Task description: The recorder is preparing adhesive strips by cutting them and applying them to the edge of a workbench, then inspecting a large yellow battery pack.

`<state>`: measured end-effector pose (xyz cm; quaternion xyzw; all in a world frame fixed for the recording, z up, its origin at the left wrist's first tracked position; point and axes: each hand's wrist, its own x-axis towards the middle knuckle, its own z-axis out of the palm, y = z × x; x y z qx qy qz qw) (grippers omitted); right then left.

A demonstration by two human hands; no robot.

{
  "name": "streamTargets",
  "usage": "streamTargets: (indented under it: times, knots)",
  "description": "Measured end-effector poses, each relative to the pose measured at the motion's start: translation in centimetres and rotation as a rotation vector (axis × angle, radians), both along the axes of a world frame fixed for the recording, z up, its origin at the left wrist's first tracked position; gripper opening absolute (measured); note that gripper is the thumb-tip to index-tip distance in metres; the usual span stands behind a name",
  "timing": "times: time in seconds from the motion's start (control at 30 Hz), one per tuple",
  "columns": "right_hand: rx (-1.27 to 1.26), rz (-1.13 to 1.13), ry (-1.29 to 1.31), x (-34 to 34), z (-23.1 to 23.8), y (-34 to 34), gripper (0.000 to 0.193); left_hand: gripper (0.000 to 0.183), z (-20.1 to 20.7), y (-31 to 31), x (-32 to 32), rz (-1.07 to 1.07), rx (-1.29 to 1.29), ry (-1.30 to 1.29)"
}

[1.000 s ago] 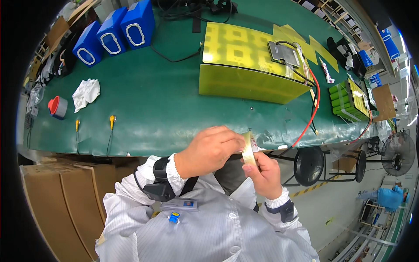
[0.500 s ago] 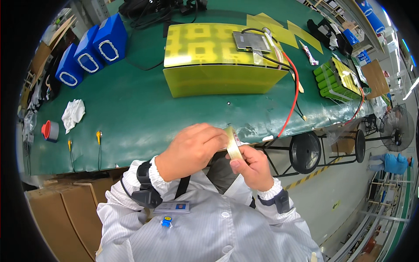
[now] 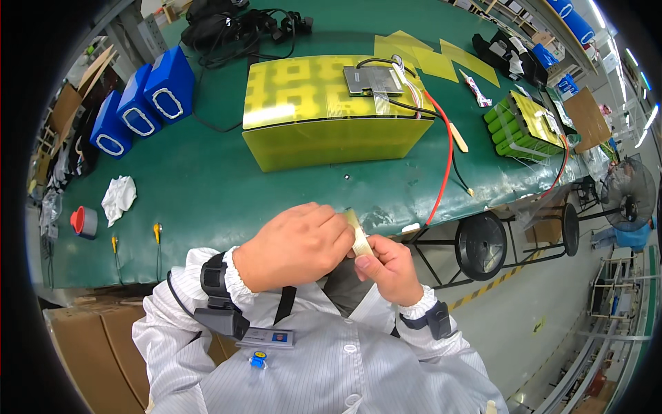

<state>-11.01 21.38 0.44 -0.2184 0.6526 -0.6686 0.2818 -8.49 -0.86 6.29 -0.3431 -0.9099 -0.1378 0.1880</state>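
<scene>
Near the front edge of the bench I hold a roll of pale, translucent tape (image 3: 358, 234) between my hands. My right hand (image 3: 393, 270) grips its lower end between thumb and fingers. My left hand (image 3: 295, 247) is closed, its curled fingers against the roll's upper left side; the fingertips are partly hidden. Beyond my hands stands a large battery pack (image 3: 331, 146) covered in yellow-green sheets. On its top lies a flat grey module (image 3: 373, 80), held by clear tape, with a red wire (image 3: 447, 159) and black wires leading off over the bench edge side.
Blue wrapped packs (image 3: 167, 86) stand at the left of the green bench (image 3: 207, 186). A crumpled tissue (image 3: 119, 199), a red-and-grey tape roll (image 3: 84, 222) and yellow-tipped leads (image 3: 158, 229) lie nearer. At right are a green cell pack (image 3: 522, 127), yellow sheets (image 3: 434, 64) and a black stool (image 3: 480, 243).
My view has shifted slightly, so the bench items sit lower and mostly further left. Both hands stay on the tape roll; my left hand covers a little more of it.
</scene>
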Motion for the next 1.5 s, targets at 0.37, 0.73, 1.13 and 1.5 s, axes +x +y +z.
streamTargets:
  times: [0.37,0.73,1.13,1.5]
  knots:
    - [-0.087,-0.010,-0.106,-0.7,0.3,0.1,0.027,0.021,1.4,0.6,-2.1,-0.130,-0.142,-0.036]
    - [-0.095,0.048,-0.115,-1.1,0.4,0.5,0.027,0.015,-0.3,0.4,-2.9,-0.152,0.204,-0.166]
    - [-0.115,0.074,-0.064,-0.6,2.8,1.2,0.028,0.025,-0.2,-0.3,-0.4,-0.043,0.529,-0.178]
    - [0.021,-0.064,0.154,1.0,3.9,0.6,0.027,0.024,0.1,-0.3,0.4,-0.048,0.358,0.040]
